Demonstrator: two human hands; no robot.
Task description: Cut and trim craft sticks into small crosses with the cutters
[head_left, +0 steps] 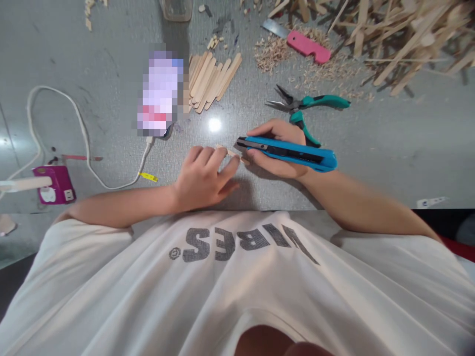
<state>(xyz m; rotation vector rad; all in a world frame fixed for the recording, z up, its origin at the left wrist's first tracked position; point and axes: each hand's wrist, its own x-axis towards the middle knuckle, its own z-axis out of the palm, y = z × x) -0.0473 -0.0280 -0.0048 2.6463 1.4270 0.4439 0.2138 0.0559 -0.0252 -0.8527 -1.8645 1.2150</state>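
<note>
My right hand (279,129) is closed around a blue utility knife (293,151), its dark tip pointing left. Under the fingertips of my left hand (204,175), a thin wooden stick (230,153) lies against the table, partly hidden by the fingers. The knife's tip is just above the stick's right part; whether they touch I cannot tell. Beyond my right hand lie pliers (295,104) with teal handles, jaws apart. Several flat craft sticks (211,81) are laid together beyond my left hand.
A phone (161,94), blurred out, lies left of the craft sticks on a white cable (87,143). A pink-handled blade (308,47) rests on wood shavings (272,57). Loose sticks (404,44) are heaped at the far right. A purple power adapter (55,185) sits at left.
</note>
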